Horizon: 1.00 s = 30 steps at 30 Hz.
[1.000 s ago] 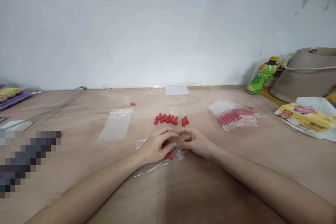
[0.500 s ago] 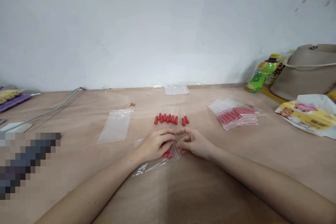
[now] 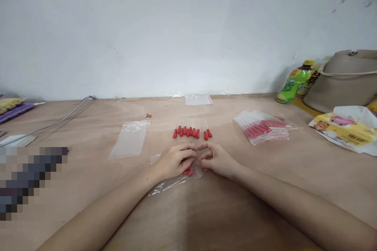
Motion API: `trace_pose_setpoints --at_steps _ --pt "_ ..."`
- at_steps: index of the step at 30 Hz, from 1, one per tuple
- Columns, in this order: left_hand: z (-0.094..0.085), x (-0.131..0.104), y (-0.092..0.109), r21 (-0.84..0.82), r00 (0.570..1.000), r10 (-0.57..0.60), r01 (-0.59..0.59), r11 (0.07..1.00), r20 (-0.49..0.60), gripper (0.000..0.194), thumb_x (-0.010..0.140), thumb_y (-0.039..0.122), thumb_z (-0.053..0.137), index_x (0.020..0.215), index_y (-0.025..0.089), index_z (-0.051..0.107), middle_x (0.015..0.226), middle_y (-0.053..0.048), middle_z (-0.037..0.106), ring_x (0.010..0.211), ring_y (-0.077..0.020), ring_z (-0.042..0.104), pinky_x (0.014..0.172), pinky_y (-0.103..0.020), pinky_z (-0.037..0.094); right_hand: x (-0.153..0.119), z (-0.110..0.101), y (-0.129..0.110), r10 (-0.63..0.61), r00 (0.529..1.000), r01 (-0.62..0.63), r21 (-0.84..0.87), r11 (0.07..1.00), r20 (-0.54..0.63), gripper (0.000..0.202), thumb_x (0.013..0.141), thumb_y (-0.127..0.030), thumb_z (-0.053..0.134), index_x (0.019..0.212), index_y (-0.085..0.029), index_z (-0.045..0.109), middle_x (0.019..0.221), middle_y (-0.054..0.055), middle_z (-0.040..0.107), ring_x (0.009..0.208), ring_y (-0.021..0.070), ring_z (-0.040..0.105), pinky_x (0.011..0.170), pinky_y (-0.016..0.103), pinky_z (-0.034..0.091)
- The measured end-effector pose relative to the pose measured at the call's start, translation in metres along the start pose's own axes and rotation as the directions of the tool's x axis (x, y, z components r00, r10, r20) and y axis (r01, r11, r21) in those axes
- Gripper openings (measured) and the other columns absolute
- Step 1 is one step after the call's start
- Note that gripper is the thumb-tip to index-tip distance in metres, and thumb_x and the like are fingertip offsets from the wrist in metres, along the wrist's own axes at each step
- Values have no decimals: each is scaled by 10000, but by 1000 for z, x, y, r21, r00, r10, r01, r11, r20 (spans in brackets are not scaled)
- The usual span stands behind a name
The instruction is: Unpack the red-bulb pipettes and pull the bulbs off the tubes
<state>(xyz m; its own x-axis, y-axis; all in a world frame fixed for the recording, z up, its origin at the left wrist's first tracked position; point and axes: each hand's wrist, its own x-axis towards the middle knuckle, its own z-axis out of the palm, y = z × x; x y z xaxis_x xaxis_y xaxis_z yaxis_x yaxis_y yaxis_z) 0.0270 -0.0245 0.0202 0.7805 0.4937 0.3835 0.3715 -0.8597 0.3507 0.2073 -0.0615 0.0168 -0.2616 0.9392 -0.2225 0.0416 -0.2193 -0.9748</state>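
A clear zip bag (image 3: 173, 183) lies on the table under my left hand (image 3: 178, 161), with red rubber bulbs (image 3: 187, 171) inside it near the zip end. My left fingers are curled and pressed on the bag's open-side edge. At that same edge my right hand (image 3: 216, 160) pinches the plastic with thumb and fingers, the two hands' fingertips almost meeting. Just beyond them lies a row of droppers (image 3: 188, 131) with red bulbs toward me and clear thin tubes pointing away. Two of these droppers (image 3: 207, 134) lie slightly apart on the right.
Flat zip bags (image 3: 131, 139) lie to the left, and another bag (image 3: 198, 100) rests by the wall. Filled bags of droppers (image 3: 259, 127) are piled on the right. Farther right stand a green bottle (image 3: 291, 86), a beige bag (image 3: 344, 82) and a printed packet (image 3: 347, 129). A grey cable (image 3: 64, 117) runs at left.
Both hands stay almost in place at the bag's zip end, with only slight finger movement. The view shifts a little; the droppers and other bags lie as before.
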Motion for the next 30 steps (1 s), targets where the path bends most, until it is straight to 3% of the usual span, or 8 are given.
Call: trace_pose_setpoints --at_steps 7,11,13,17,20,22,24,30 --pt "-4 2 5 31 998 11 -13 999 60 184 837 136 421 874 183 595 1025 -50 581 885 -152 564 773 -275 467 4 0 12 -217 975 203 -213 956 -47 205 578 -72 580 709 -178 462 581 -61 508 515 74 480 490 199 386" --pt "-6 3 6 52 996 -15 10 999 85 185 841 134 393 836 173 574 918 -51 577 832 -151 556 741 -269 461 -2 -6 12 -374 922 378 -456 806 103 111 675 -75 508 706 -169 559 595 -33 517 523 79 462 495 204 375" --pt "-7 3 7 72 995 -29 22 997 97 183 842 132 381 817 169 559 877 -48 568 812 -152 547 731 -267 454 -3 -10 13 -503 838 526 -557 643 210 161 702 -61 483 740 -174 592 668 -10 549 567 89 479 524 212 387" --pt "-8 3 7 89 993 -51 42 995 107 172 840 123 370 787 167 527 833 -38 551 771 -146 531 702 -257 444 4 -17 15 -699 584 733 -638 236 413 151 773 -103 484 789 -193 604 820 30 587 739 124 510 644 243 402" --pt "-9 3 6 104 992 -42 30 994 118 178 850 116 362 820 168 530 850 -35 556 774 -141 532 704 -252 440 11 -19 15 -744 420 706 -702 -92 520 130 822 -175 488 790 -213 608 790 24 596 730 133 477 659 273 354" --pt "-11 5 4 134 989 10 -30 991 145 171 865 140 378 857 172 545 878 -38 565 820 -152 537 733 -262 438 14 -18 14 -742 364 652 -723 -228 562 155 840 -176 472 769 -213 605 759 13 598 708 132 453 652 283 320" --pt "-12 6 1 183 980 78 -112 977 183 159 877 178 402 874 178 561 892 -38 575 868 -165 538 761 -276 433 14 -17 12 -740 345 615 -735 -286 577 189 848 -153 451 737 -204 596 723 3 589 686 127 431 641 285 294" --pt "-11 5 -9 368 945 215 -296 882 245 259 913 165 338 784 167 562 828 -31 597 788 -158 558 685 -276 426 14 -14 11 -699 377 577 -744 -336 608 269 867 -119 389 660 -182 549 654 -6 531 658 116 401 635 288 252"
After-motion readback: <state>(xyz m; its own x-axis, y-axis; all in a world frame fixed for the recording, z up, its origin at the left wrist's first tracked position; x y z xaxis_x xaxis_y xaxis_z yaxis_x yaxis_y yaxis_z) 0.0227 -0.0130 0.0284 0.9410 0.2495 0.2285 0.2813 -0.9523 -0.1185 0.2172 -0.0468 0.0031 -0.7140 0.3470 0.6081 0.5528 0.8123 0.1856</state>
